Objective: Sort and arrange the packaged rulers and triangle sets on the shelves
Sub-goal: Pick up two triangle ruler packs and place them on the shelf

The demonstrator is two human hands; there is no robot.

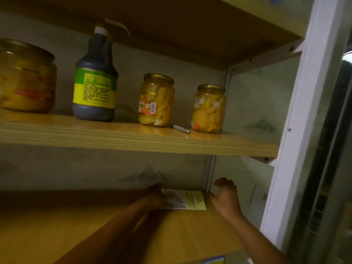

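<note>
The left hand (155, 197) rests on the left end of a flat pack (187, 200); its fingers are dark and blurred, so I cannot tell if they are curled round the pack or just pressing it. The right hand (225, 197) is just beside the pack, at about 3 o'clock from it. Its fingers (222, 182) are curled in and hold nothing. The pack lies flat at the back of the low shelf (95, 231), near the right corner. It has a clear part and a yellow card end, and it looks like a triangle set, but it is too dim to be sure. Up at 12 o'clock is the mid shelf (133, 138). On it stand a big jar (26, 77), a dark bottle (96, 80), then a jar (156, 101) and a last jar (209, 109), all with yellow food inside. A small white thing (181, 128) lies between the last two jars. I think the job is only partly done: one pack is down in its spot. No other packs show here, so I cannot tell how many are left to sort.
</note>
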